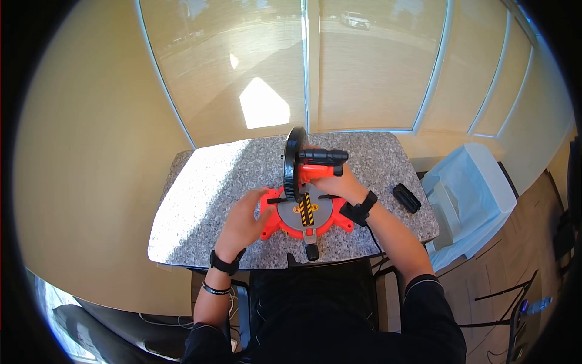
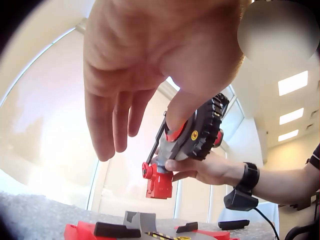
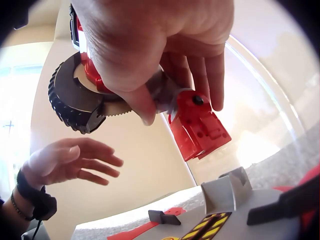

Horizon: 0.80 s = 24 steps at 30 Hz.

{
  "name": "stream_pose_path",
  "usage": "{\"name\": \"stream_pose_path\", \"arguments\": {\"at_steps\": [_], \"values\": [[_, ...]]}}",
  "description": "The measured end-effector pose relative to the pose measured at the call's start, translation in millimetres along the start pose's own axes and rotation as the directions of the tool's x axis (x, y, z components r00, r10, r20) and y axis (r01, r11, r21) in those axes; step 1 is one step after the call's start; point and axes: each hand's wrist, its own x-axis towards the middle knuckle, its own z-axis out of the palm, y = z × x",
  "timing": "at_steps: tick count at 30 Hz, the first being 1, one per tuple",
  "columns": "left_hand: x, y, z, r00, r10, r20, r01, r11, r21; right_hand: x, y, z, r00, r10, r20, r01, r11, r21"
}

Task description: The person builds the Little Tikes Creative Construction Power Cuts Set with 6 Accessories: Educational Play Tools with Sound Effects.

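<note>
Shades (image 1: 376,73) hang behind the speckled tabletop (image 1: 376,159), whose left part lies in bright sun. At the near edge sits a person (image 1: 315,303) in black, and to the right of the tabletop stands something under a pale blue cover (image 1: 485,182). The red and grey base (image 1: 288,212) rests on the tabletop, toward the near edge. Above it, tilted and apart from it, is the saw head (image 1: 315,171), with a black ridged guard (image 1: 294,164) and a black handle (image 1: 321,156). Of the hands, the right hand (image 1: 342,184) holds the saw head up by its grey neck (image 3: 162,91), thumb on one side and fingers on the other. The left hand (image 1: 240,223) is wide, its fingers loosely extended in the air by the base's left side, apart from the saw head. A black case (image 1: 407,198) lies near the tabletop's right edge. At the neck's lower end a red block (image 3: 197,125) hangs above the base's grey bracket (image 3: 227,190), a clear gap between them. Two black clamps (image 1: 277,200) flank a yellow-and-black strip (image 1: 307,209) on the base, and a black knob (image 1: 311,252) juts toward the person.
</note>
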Motion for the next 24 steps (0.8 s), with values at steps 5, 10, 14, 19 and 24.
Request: {"name": "stream_pose_path", "arguments": {"at_steps": [5, 10, 14, 19, 24], "values": [[-5.2, -15.8, 17.2, 0.981, 0.056, 0.185, -0.092, 0.977, 0.194, 6.1, 12.8, -3.1, 0.968, 0.15, 0.199, -0.129, 0.985, -0.114], [-11.7, -25.6, 32.3, 0.97, 0.099, 0.223, -0.14, 0.975, 0.175, 10.1, 24.3, 7.2, 0.979, 0.123, 0.164, -0.123, 0.992, -0.009], [-15.3, -30.0, 39.9, 0.954, 0.118, 0.275, -0.162, 0.976, 0.143, 12.1, 37.0, 12.9, 0.983, 0.088, 0.163, -0.095, 0.995, 0.031], [-19.2, -28.6, 41.7, 0.944, 0.096, 0.316, -0.158, 0.971, 0.178, 13.0, 43.7, 17.5, 0.985, 0.051, 0.166, -0.052, 0.999, 0.0], [-20.0, -28.9, 41.0, 0.942, 0.098, 0.32, -0.163, 0.97, 0.18, 12.9, 30.2, 7.1, 0.953, 0.181, 0.242, -0.185, 0.983, -0.008]]}}
